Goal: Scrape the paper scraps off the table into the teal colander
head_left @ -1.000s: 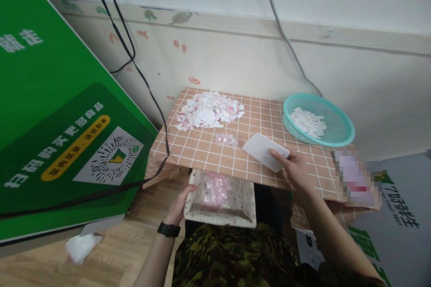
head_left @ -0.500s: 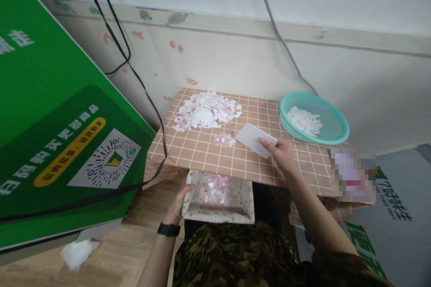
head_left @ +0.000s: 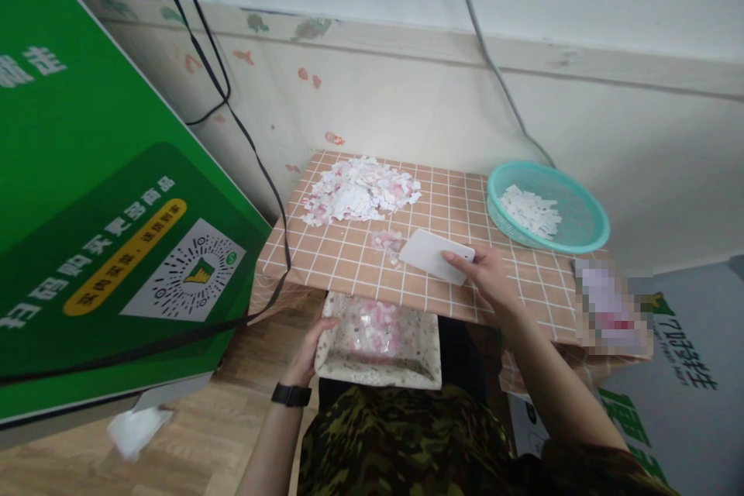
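Observation:
In my right hand (head_left: 481, 271) is a flat white plastic scraper (head_left: 433, 254), held low over the checked tablecloth (head_left: 325, 263). Its left edge is beside a small cluster of pink and clear pieces (head_left: 386, 242). My left hand (head_left: 311, 349) grips the left side of a speckled rectangular tray (head_left: 377, 377) just below the table's front edge. Pink and clear bits (head_left: 375, 329) lie inside the tray. Farther back on the table is a large heap of white and pink scraps (head_left: 357, 190).
A turquoise plastic basket (head_left: 598, 225) with white pieces (head_left: 530, 211) stands at the table's right. Near the right corner lies a blurred-out flat item (head_left: 607, 310). A green signboard (head_left: 116, 170) rises at left, with black straps (head_left: 256, 147) hanging before it. The wall (head_left: 407, 108) backs the table.
The scraper in my right hand has moved slightly toward me and turned a little. Some pieces of the small cluster have shifted nearer the front edge. My left hand stays on the tray.

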Tool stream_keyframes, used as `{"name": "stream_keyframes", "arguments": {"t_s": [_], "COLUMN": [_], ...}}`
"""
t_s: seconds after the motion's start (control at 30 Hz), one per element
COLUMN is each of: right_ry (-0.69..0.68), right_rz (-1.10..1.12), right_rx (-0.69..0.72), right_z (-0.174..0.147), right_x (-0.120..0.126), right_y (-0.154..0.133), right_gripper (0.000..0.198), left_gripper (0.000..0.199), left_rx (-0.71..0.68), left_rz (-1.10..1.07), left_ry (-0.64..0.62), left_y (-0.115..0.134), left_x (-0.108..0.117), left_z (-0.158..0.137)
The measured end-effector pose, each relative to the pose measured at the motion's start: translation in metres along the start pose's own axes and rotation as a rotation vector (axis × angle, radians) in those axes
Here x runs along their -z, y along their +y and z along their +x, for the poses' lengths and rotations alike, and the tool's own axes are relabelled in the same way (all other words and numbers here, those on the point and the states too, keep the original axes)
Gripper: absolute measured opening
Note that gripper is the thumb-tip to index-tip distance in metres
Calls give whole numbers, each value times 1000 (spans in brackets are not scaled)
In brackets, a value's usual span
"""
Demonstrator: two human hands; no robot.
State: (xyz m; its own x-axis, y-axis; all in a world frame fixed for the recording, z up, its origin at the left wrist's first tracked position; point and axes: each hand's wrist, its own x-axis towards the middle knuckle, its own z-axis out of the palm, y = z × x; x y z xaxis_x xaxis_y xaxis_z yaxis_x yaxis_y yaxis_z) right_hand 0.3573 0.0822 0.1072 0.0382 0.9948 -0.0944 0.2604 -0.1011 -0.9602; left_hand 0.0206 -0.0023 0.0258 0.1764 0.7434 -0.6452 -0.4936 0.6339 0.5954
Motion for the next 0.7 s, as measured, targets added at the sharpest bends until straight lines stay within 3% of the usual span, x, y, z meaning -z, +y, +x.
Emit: {"name": "stream_keyframes", "arguments": {"t_s": [0.3, 0.47, 0.6, 0.7], "right_ry": [7, -58, -11, -82], "right_rz": [6, -15, -1, -31], "right_rx": [-11, -9, 8, 30], "right_z": [-5, -1, 7, 9], "right_x": [-9, -17, -22, -27], "right_y": [-4, -2, -7, -13], "right_gripper": [39, 38, 39, 41], "left_gripper": [45, 44, 42, 43], "left_rx": [-19, -23, 24, 25], "left_rz": [17, -6, -3, 4], "left_ry": [31, 9, 11, 22], "left_y": [1, 3, 3, 3], "left_x": [-1, -4, -3, -2], "left_z": [-1, -2, -2, -2]}}
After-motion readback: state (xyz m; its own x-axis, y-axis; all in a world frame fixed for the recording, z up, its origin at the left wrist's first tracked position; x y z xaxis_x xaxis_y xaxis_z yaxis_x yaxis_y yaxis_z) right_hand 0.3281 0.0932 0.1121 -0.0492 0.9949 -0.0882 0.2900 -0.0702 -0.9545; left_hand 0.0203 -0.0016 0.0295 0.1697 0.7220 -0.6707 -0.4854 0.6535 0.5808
